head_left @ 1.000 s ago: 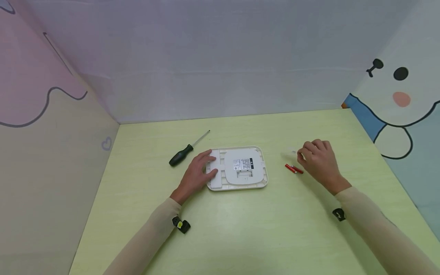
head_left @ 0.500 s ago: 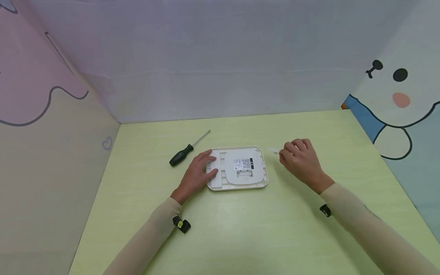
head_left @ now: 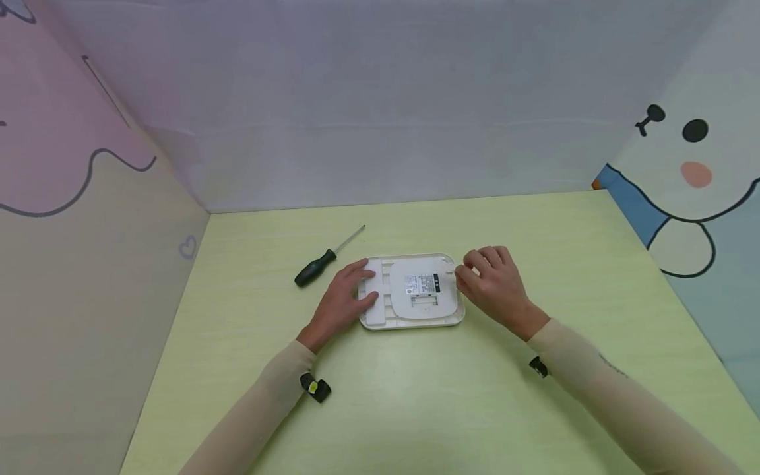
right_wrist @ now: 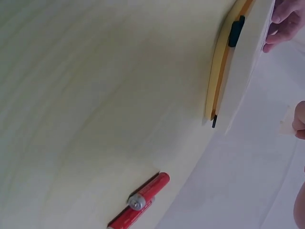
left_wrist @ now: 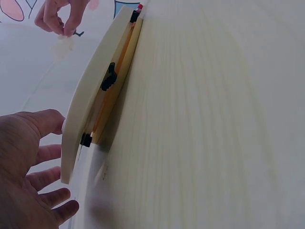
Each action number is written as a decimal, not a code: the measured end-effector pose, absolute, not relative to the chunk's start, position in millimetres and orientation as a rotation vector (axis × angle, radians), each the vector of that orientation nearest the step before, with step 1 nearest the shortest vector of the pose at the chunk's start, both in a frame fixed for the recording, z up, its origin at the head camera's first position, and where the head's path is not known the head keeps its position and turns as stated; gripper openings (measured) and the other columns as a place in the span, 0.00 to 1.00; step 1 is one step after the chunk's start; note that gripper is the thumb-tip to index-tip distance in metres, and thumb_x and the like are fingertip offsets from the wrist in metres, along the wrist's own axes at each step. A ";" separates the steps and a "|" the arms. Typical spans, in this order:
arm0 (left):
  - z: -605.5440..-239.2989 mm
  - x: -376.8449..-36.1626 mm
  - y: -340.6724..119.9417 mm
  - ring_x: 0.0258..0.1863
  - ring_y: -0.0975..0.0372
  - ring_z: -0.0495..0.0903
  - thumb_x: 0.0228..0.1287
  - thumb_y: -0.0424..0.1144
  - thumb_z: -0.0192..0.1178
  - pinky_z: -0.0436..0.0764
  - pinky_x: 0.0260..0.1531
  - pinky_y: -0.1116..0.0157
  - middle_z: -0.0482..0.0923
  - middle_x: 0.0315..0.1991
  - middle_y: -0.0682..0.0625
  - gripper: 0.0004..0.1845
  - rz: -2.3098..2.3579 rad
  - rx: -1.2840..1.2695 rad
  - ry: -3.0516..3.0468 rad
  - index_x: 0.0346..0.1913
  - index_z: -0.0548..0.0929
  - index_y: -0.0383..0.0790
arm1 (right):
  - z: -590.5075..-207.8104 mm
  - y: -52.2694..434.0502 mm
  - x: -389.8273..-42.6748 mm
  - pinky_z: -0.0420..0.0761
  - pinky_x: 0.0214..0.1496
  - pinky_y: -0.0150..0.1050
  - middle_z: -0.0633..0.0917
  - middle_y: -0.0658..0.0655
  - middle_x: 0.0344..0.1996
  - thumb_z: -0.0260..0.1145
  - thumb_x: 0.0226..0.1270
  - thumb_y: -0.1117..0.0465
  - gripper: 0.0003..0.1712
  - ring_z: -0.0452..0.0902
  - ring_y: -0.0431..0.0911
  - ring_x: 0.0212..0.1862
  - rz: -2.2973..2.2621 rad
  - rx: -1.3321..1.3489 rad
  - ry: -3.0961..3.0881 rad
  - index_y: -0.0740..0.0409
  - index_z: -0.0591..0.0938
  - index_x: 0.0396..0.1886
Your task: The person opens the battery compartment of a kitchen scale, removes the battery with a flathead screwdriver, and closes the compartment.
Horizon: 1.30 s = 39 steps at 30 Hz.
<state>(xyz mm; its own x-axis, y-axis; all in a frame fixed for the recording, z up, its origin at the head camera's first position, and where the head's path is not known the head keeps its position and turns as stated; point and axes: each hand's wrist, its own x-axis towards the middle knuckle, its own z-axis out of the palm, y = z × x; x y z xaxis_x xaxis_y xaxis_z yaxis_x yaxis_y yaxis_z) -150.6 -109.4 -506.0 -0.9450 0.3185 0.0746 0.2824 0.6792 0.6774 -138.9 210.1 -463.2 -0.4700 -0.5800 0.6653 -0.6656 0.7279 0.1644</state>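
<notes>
A white flat device (head_left: 415,290) lies bottom-up in the middle of the pale green counter (head_left: 415,396), its label facing up. The left hand (head_left: 344,300) rests flat on the device's left end, fingers spread and relaxed. The right hand (head_left: 489,284) sits at the right edge, fingers curled, pinching what looks like a small pale plastic piece (right_wrist: 287,125), though it's hard to make out. A black-handled screwdriver (head_left: 325,257) lies off to the left, apart from the device. Two red batteries (right_wrist: 139,202) lie side by side on the counter in the right wrist view.
</notes>
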 end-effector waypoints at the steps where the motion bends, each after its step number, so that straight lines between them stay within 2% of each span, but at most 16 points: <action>1: -506.0 -150.5 -109.4 0.73 0.56 0.61 0.63 0.46 0.64 0.65 0.69 0.54 0.64 0.72 0.54 0.22 1.129 0.509 2.834 0.58 0.80 0.45 | -463.8 207.5 -138.0 0.73 0.40 0.52 0.78 0.59 0.31 0.56 0.68 0.63 0.12 0.74 0.57 0.37 0.151 0.944 -2.204 0.61 0.82 0.27; 3: -505.5 -150.1 -109.2 0.73 0.55 0.61 0.63 0.46 0.64 0.65 0.69 0.53 0.64 0.72 0.54 0.22 1.132 0.510 2.834 0.58 0.80 0.45 | -465.7 202.7 -136.2 0.73 0.41 0.51 0.78 0.59 0.33 0.57 0.68 0.63 0.11 0.73 0.57 0.38 0.147 0.962 -2.210 0.61 0.82 0.28; 7: -504.1 -149.2 -108.7 0.73 0.55 0.61 0.62 0.46 0.65 0.65 0.69 0.53 0.64 0.72 0.53 0.22 1.150 0.514 2.828 0.58 0.80 0.44 | -468.2 195.3 -130.8 0.74 0.44 0.50 0.78 0.59 0.37 0.67 0.59 0.64 0.03 0.73 0.56 0.41 0.106 0.985 -2.273 0.60 0.82 0.30; 18: -502.2 -147.8 -108.3 0.73 0.56 0.60 0.63 0.46 0.64 0.64 0.69 0.53 0.63 0.73 0.54 0.22 1.143 0.499 2.817 0.59 0.79 0.45 | -484.6 183.5 -120.1 0.75 0.47 0.49 0.81 0.58 0.40 0.75 0.52 0.62 0.08 0.75 0.54 0.44 0.033 1.069 -2.335 0.59 0.83 0.30; 24: -503.6 -148.4 -108.6 0.73 0.55 0.61 0.63 0.46 0.64 0.65 0.69 0.53 0.64 0.72 0.54 0.22 1.140 0.510 2.827 0.59 0.80 0.44 | -486.5 179.8 -118.4 0.75 0.48 0.48 0.81 0.57 0.40 0.72 0.56 0.61 0.07 0.75 0.54 0.45 0.008 1.090 -2.352 0.58 0.83 0.30; 39: -504.9 -149.1 -109.6 0.73 0.56 0.61 0.63 0.46 0.64 0.64 0.69 0.54 0.64 0.72 0.54 0.21 1.140 0.513 2.836 0.58 0.79 0.45 | -487.1 175.1 -112.9 0.76 0.48 0.48 0.81 0.58 0.41 0.73 0.55 0.62 0.09 0.76 0.54 0.46 -0.066 1.111 -2.363 0.58 0.81 0.32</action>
